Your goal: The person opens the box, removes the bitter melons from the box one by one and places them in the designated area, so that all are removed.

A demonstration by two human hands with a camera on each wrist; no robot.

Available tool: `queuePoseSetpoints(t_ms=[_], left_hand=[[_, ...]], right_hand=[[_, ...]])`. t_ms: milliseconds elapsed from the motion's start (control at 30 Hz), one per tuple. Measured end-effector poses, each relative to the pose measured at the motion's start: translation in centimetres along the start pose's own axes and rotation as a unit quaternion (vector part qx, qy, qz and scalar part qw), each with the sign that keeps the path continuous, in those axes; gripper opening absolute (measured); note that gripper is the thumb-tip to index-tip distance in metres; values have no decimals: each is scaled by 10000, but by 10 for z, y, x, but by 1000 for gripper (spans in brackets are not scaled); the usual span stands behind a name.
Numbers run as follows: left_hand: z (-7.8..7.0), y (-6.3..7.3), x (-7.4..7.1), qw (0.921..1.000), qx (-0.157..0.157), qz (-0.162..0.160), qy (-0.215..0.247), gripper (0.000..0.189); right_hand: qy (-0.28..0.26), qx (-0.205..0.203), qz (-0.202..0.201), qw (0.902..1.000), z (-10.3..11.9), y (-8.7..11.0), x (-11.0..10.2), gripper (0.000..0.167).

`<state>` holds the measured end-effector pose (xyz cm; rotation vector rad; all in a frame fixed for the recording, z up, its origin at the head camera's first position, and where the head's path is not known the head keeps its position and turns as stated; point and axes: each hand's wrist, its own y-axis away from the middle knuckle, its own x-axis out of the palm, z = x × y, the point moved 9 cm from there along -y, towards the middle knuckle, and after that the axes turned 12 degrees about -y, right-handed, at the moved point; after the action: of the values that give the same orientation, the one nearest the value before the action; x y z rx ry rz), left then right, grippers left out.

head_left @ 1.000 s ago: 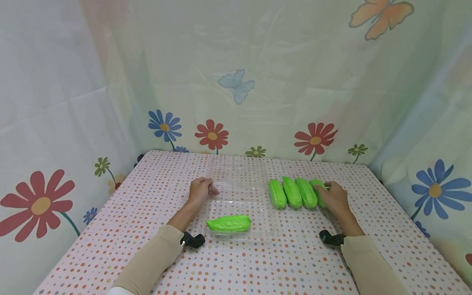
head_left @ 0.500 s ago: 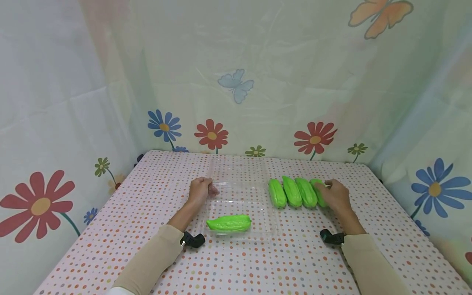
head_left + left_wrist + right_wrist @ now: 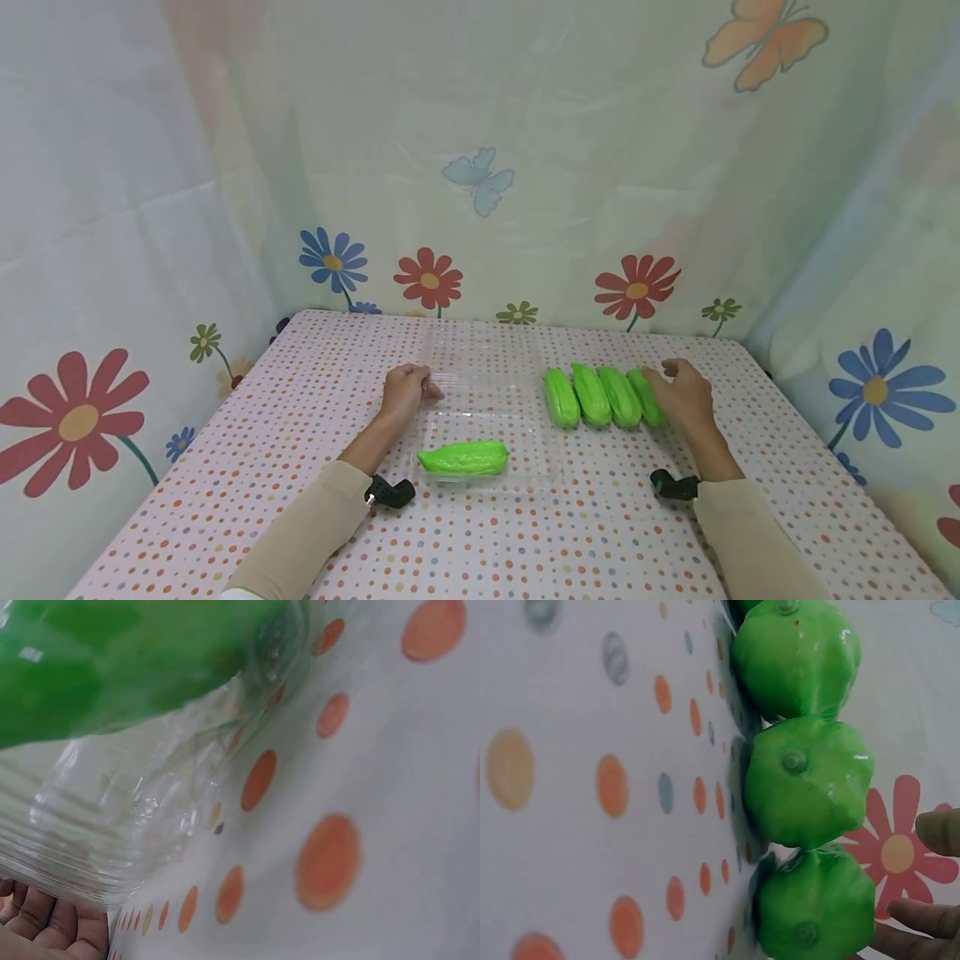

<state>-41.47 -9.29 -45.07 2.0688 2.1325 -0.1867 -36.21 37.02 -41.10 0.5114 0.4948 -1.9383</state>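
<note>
A clear plastic clamshell container lies unfolded, its lid toward the back wall. In its near half rests one glossy, lumpy green gourd, lying crosswise. My left hand grips the container's left edge near the fold; in the left wrist view its curled fingers are at the plastic rim. Several matching gourds stand in a row right of the container. Beside the rightmost gourd is my right hand, thumb and fingers apart and holding nothing. Whether it touches that gourd, I cannot tell.
A dotted cloth covers the table. Flower-printed curtains close off the back and both sides. A black wrist camera is strapped on the left forearm, and another camera on the right.
My right hand's fingers have spread and lifted slightly away from the rightmost gourd. The left hand keeps its place on the container. The head view has tilted a little.
</note>
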Motion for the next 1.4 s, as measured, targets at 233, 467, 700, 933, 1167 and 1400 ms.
queuePoseSetpoints(t_ms=[233,467,700,933,1167,1400], left_hand=[[4,-2,0,9999,-92,-38,87,26],[4,-3,0,9999,-136,-8,94,26],[3,-4,0,9999,-67,-14,112,25],[2,-4,-1,9999,7,-62,-87,27],[2,-4,-1,10000,-10,-40,-52,28],[1,-2,0,9999,-15,-33,-133,28]], right_hand=[[-70,-205,-133,9997,10,2,-1,71],[-259,-493,-185,9983,25,5,0,67],[-527,-975,-19,9938,51,13,7,64],[-541,-1370,66,9891,70,18,16,60],[-583,-1516,334,9862,83,25,30,60],[-646,-1749,630,9804,99,34,47,56]])
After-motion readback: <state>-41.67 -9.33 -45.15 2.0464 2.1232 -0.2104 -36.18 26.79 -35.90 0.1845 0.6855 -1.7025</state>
